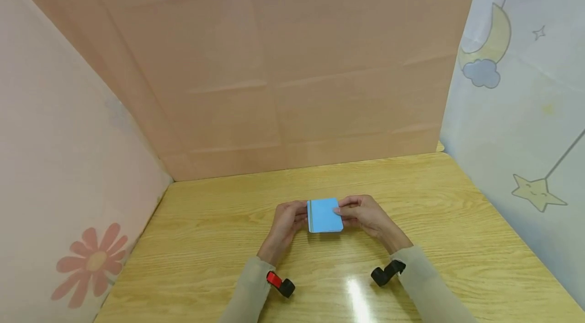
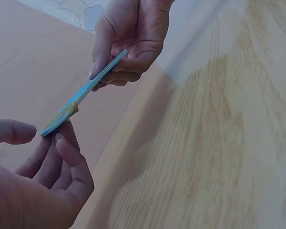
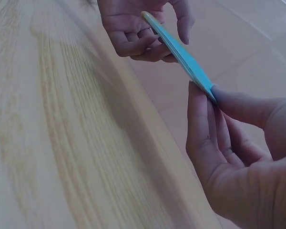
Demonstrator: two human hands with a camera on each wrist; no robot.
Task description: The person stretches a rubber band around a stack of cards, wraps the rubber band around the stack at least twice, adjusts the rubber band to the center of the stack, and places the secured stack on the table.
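Note:
A thin, square, light-blue booklet with a yellow line along its left edge is held up above the table between both hands. My right hand pinches its right side, with the thumb on top and fingers underneath. On the other side, the fingertips of my left hand lie against the booklet's underside, loosely bent. The left thumb stands off the edge in the left wrist view. Seen edge-on there, the booklet shows layered leaves and a small yellowish bulge underneath.
The wooden table spreads around both arms. Behind it hangs a creased tan sheet. Pale patterned cloths stand on both sides, with a flower on the left and a star on the right. Each wrist wears a small black device.

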